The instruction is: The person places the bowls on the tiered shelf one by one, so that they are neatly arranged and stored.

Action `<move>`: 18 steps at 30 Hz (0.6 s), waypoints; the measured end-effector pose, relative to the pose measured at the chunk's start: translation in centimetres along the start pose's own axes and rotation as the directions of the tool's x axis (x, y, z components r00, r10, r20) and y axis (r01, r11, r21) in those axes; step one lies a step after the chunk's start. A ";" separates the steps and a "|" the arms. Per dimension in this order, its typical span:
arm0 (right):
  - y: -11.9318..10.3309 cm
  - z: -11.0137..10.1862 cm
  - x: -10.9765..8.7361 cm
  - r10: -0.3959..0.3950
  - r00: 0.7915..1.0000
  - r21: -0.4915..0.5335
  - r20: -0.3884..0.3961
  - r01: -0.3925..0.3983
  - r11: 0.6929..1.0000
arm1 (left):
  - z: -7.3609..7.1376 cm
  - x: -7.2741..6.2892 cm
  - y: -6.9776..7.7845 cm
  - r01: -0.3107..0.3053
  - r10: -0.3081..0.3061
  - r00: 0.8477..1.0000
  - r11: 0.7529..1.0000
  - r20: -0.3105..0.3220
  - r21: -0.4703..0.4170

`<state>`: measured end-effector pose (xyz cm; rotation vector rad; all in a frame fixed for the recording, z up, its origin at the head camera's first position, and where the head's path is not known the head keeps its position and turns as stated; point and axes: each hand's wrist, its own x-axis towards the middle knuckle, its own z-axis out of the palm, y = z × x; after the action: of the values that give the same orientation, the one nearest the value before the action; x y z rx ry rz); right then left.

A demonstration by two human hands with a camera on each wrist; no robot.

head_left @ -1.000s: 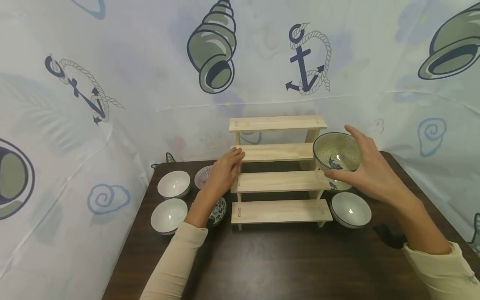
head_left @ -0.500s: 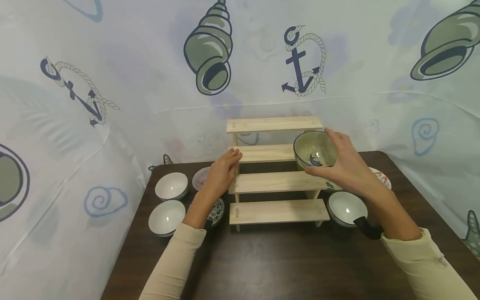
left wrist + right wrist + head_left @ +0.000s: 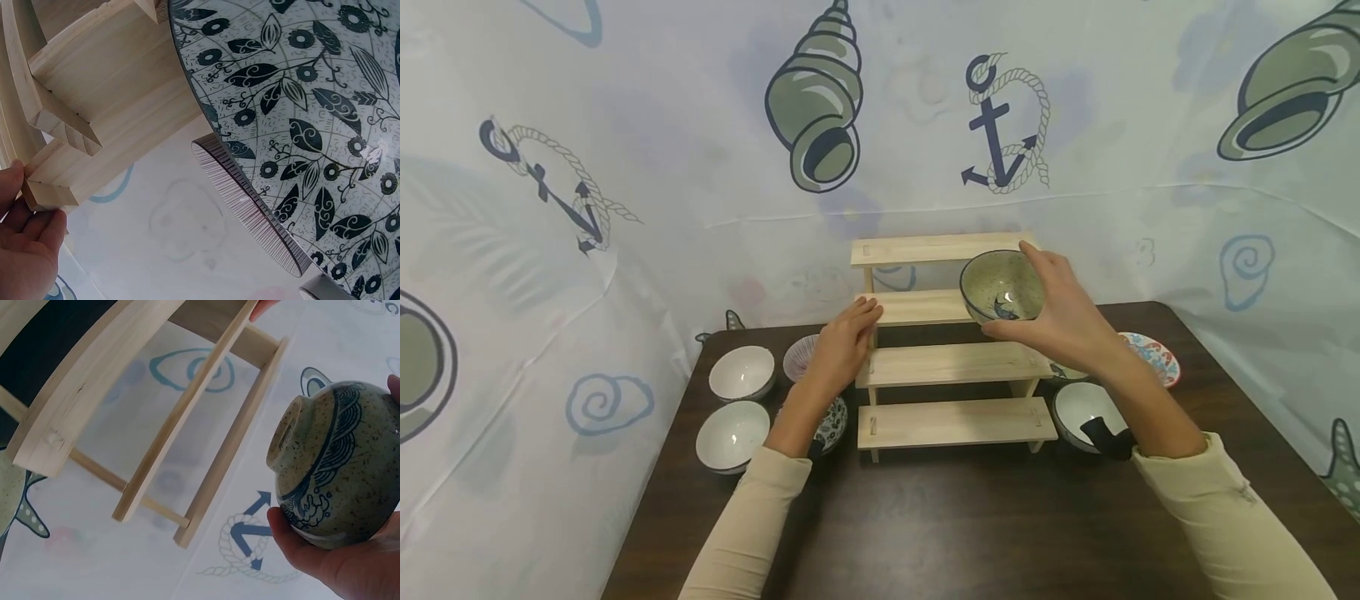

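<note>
My right hand (image 3: 1063,317) holds a speckled green bowl (image 3: 1002,283) between thumb and fingers, above the right part of a stepped wooden rack (image 3: 955,364). Blue wave patterns circle the outside of this bowl (image 3: 340,465) in the right wrist view, where its foot stands clear of the boards. My left hand (image 3: 844,342) grips the left end of the rack's second-highest board. In the left wrist view, thumb and fingers of the left hand (image 3: 28,250) pinch that wooden end. A black-and-white floral bowl (image 3: 306,119) fills much of that view, below the wrist.
Two white bowls (image 3: 742,372) and a purple-striped bowl (image 3: 799,357) stand left of the rack. Another white bowl (image 3: 1078,407) is at its right, partly behind my wrist strap. A red-and-blue patterned plate (image 3: 1157,358) lies farther right on the dark table (image 3: 925,533).
My right hand has carried the green bowl leftward from beside the rack to above its boards, uncovering the patterned plate. The left hand has kept its grip on the rack.
</note>
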<state>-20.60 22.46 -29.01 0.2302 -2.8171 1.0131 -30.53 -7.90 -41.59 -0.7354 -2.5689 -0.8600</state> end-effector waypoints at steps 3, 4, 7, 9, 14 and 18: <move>-0.1 0.2 0.4 -0.012 1.000 0.016 -0.008 0.012 1.000 | 0.0 0.0 0.1 0.000 0.000 1.000 1.000 0.004 -0.004; -0.2 0.3 0.5 -0.017 1.000 0.020 -0.011 0.017 1.000 | 0.0 0.0 0.1 -0.001 0.001 1.000 1.000 0.003 -0.004; -0.3 0.6 1.0 -0.026 1.000 0.030 -0.011 0.027 0.999 | 0.0 0.0 0.1 -0.004 0.004 1.000 1.000 -0.001 -0.003; -0.4 0.8 1.4 -0.026 1.000 0.030 -0.007 0.026 0.999 | -0.1 0.0 0.1 -0.004 0.004 1.000 1.000 -0.002 -0.001; -0.9 1.3 2.1 -0.013 1.000 0.027 -0.004 0.013 1.000 | -0.1 0.0 0.1 -0.004 0.004 1.000 1.000 -0.003 -0.004; -1.2 1.5 2.7 -0.012 1.000 0.021 -0.008 0.013 1.000 | 0.0 0.1 0.1 -0.008 0.008 1.000 1.000 -0.007 -0.014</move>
<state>-23.12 20.30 -28.96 0.2454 -2.7960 1.0393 -30.51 -7.79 -41.51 -0.7443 -2.5545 -0.8771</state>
